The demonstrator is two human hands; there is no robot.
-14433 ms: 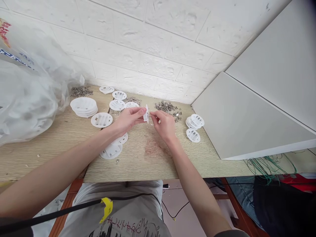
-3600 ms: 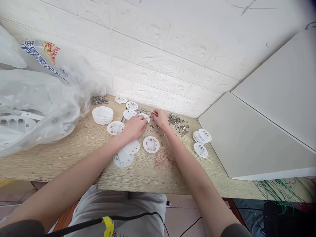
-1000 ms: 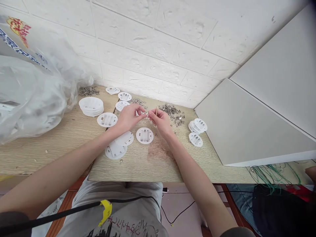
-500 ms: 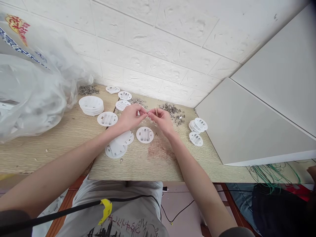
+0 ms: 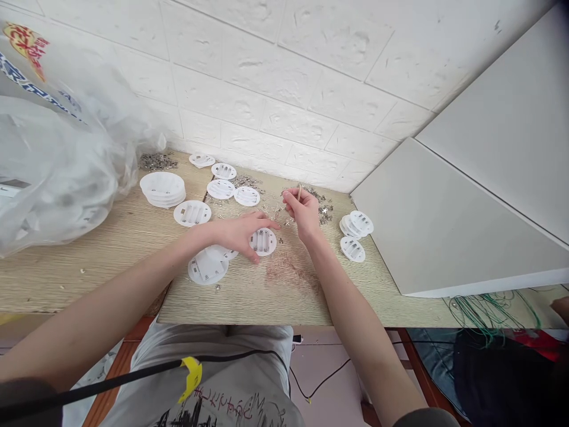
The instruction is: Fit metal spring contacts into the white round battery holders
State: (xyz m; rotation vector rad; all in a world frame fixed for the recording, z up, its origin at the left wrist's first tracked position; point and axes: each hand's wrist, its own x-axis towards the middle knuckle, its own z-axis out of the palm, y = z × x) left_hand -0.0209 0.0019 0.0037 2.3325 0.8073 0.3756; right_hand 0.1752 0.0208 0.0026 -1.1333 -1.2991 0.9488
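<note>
A round white plastic battery holder (image 5: pixel 265 242) with slots and metal contacts lies on the table before me. My left hand (image 5: pixel 245 232) reaches over its left side, thumb and fingers spread around the edge; whether they touch it I cannot tell. My right hand (image 5: pixel 303 207) is raised close to the heap of small metal contacts (image 5: pixel 326 212), its fingers closed around a thin light-coloured stick (image 5: pixel 299 191). Its thumb and index finger are pinched together, and anything tiny between them is too small to make out. Loose metal pieces lie scattered between the hands.
More round white holders (image 5: pixel 208 265) lie left of my hands, with a taller stack (image 5: pixel 163 188) farther left. A small pile (image 5: pixel 356 224) stands at right beside a white panel (image 5: pixel 444 219). A clear plastic bag (image 5: pixel 66 172) bulges at left. Green wires (image 5: pixel 482 314) hang at the right edge.
My hands, together over the metal pieces before, are now apart. The left has come down toward me and opened over the holder; the right has shifted slightly right with the stick.
</note>
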